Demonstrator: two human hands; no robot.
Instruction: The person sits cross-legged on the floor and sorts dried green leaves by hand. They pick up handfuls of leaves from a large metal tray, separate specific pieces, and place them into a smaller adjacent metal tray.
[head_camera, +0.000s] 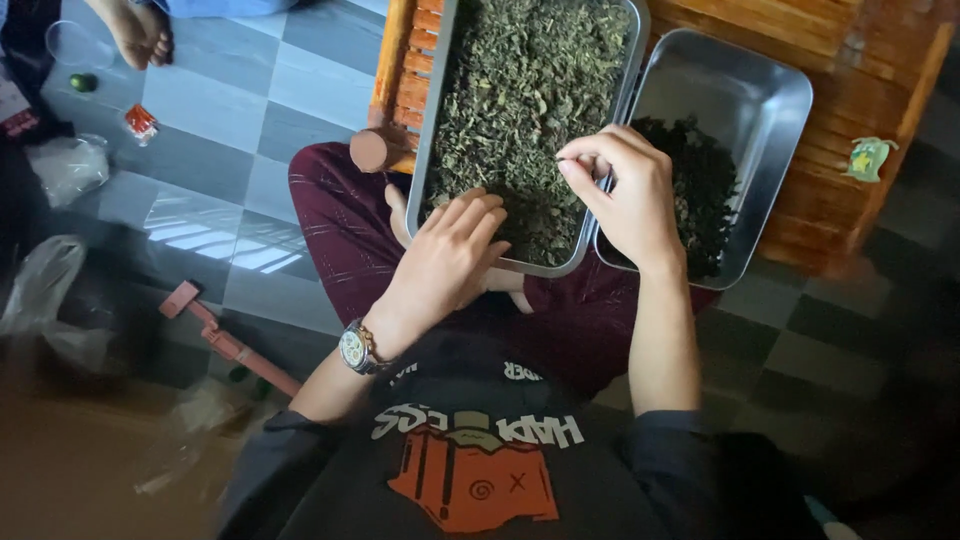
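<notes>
A long metal tray (424, 120) full of dried green leaves (530, 90) rests on a low wooden stool and my lap. Beside it on the right sits a smaller metal tray (760, 90) with a pile of darker leaves (700, 190) at its near end. My left hand (450, 255), a watch on its wrist, lies flat on the leaves at the long tray's near corner. My right hand (625, 190) hovers over the rims where the two trays meet, thumb and fingers pinched on a small bit of leaf.
The wooden stool (830, 60) stands on a grey checkered tile floor. Another person's bare foot (135, 35) shows at top left. Plastic bags (65, 165), a small red packet (140, 122) and a pink stick-like tool (225, 340) lie on the floor at left.
</notes>
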